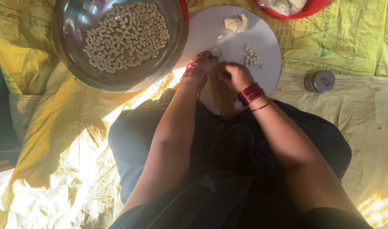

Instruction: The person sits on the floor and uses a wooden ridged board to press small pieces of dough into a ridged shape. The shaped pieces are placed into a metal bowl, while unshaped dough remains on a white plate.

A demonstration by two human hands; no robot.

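Note:
My left hand (206,60) and my right hand (236,76), both with red bangles at the wrist, meet at the near edge of a round white board (211,25). Under them lies a ridged wooden paddle (223,99), and their fingers press something small against it; what it is stays hidden. A small pile of shaped pale pieces (251,56) lies just right of my hands on the board. A lump of pale dough (237,23) rests at the board's far side. A big steel bowl (75,63) full of the same shaped pieces (126,36) stands to the left.
A small round metal tin (320,81) stands on the yellow sheet (355,46) at the right. A red bowl (300,12) with a plastic bag in it sits at the top edge. My dark skirt covers my lap below the board.

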